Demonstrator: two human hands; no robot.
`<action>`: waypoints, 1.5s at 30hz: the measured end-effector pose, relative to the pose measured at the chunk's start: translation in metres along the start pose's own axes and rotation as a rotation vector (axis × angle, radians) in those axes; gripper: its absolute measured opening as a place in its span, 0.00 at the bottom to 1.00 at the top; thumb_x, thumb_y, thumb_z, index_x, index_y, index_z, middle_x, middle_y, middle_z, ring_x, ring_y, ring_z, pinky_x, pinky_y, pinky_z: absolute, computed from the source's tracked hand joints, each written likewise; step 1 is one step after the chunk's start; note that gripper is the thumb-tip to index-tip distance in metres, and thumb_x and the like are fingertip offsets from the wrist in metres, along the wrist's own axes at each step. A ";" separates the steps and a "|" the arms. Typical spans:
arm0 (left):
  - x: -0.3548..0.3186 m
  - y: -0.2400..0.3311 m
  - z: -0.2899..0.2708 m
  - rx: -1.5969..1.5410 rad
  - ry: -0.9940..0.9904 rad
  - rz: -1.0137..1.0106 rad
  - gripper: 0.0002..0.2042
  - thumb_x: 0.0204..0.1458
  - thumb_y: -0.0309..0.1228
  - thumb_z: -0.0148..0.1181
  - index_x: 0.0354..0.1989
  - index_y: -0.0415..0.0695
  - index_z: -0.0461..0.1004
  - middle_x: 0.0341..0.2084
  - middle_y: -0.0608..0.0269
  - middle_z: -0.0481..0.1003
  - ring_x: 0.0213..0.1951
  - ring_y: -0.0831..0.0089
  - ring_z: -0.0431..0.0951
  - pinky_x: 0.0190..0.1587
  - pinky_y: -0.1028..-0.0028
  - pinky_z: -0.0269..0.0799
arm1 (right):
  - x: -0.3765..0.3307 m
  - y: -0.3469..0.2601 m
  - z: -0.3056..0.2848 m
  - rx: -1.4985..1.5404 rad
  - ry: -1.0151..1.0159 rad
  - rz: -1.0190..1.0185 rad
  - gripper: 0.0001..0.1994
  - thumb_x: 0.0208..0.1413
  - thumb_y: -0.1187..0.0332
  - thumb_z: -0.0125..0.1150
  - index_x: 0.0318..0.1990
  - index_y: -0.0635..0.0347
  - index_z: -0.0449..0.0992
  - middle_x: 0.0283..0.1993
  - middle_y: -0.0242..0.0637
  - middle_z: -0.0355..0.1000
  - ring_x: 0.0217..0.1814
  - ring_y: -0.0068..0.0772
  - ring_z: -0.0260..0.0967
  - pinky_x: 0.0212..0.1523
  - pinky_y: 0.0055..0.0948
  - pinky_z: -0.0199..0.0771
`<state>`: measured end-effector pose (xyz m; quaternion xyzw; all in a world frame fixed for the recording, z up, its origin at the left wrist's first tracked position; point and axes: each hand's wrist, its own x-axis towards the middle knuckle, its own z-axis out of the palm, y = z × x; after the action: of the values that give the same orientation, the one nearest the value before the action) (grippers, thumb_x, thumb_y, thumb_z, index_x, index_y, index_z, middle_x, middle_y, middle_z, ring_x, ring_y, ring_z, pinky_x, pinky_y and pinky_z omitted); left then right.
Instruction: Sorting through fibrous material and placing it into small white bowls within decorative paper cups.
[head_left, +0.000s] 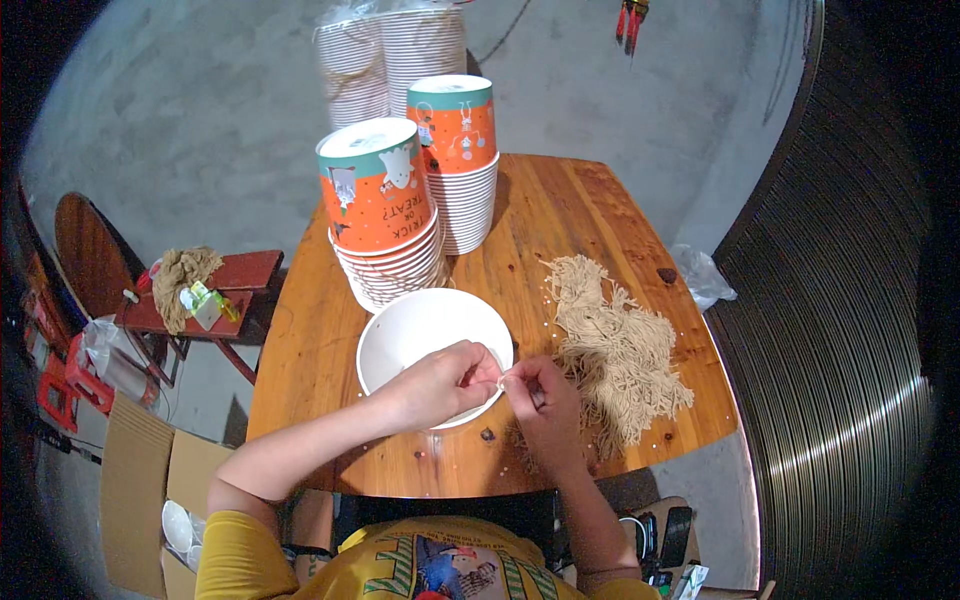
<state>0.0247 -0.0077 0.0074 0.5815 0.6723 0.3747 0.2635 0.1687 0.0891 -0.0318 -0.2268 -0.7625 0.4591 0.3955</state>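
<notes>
A white paper bucket (400,335) stands with its open mouth up near the front of the wooden table. Over its right rim, my left hand (450,382) and my right hand (547,402) meet, both with fingers pinched. Between their fingertips shows a small pale bit that looks like a cord end (502,382); the fingers hide most of it. To the right of my right hand lies a loose heap of beige cords (620,350). Behind the bucket rise two stacks of nested paper buckets, upside down, with orange and green printed outsides (365,195) (455,125).
Taller stacks of white buckets (390,60) stand at the far end. On the left, a red bench (240,285) bears more beige cords (185,280). An open cardboard box (135,495) is at lower left. A ribbed metal shutter (850,330) runs along the right.
</notes>
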 end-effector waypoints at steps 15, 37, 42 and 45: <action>0.007 -0.007 0.003 -0.288 -0.109 -0.132 0.07 0.53 0.29 0.54 0.36 0.39 0.69 0.27 0.67 0.70 0.33 0.80 0.69 0.39 0.78 0.67 | -0.004 0.008 -0.001 0.125 -0.105 0.159 0.06 0.56 0.69 0.56 0.37 0.60 0.71 0.32 0.33 0.70 0.34 0.26 0.68 0.39 0.26 0.69; 0.002 -0.004 0.003 -0.112 0.016 -0.011 0.05 0.52 0.27 0.53 0.34 0.39 0.71 0.26 0.64 0.70 0.30 0.76 0.70 0.36 0.75 0.67 | -0.010 0.021 -0.001 0.350 -0.058 0.162 0.03 0.54 0.74 0.53 0.35 0.58 0.67 0.27 0.23 0.63 0.27 0.12 0.57 0.27 0.15 0.57; 0.004 0.001 0.001 -0.242 -0.012 -0.120 0.04 0.51 0.27 0.53 0.33 0.40 0.69 0.25 0.69 0.68 0.31 0.80 0.66 0.38 0.78 0.64 | -0.012 0.030 -0.004 0.403 -0.103 0.097 0.03 0.54 0.73 0.53 0.35 0.57 0.66 0.28 0.24 0.63 0.27 0.13 0.59 0.28 0.15 0.60; 0.005 -0.003 0.003 -0.298 -0.039 -0.151 0.04 0.51 0.28 0.53 0.32 0.41 0.68 0.25 0.69 0.68 0.31 0.80 0.66 0.39 0.79 0.63 | -0.014 0.028 -0.005 0.376 -0.091 0.133 0.04 0.54 0.73 0.53 0.36 0.57 0.66 0.27 0.24 0.63 0.28 0.14 0.59 0.29 0.15 0.61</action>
<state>0.0246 -0.0027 0.0041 0.4910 0.6457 0.4381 0.3874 0.1805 0.0949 -0.0609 -0.1777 -0.6637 0.6284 0.3648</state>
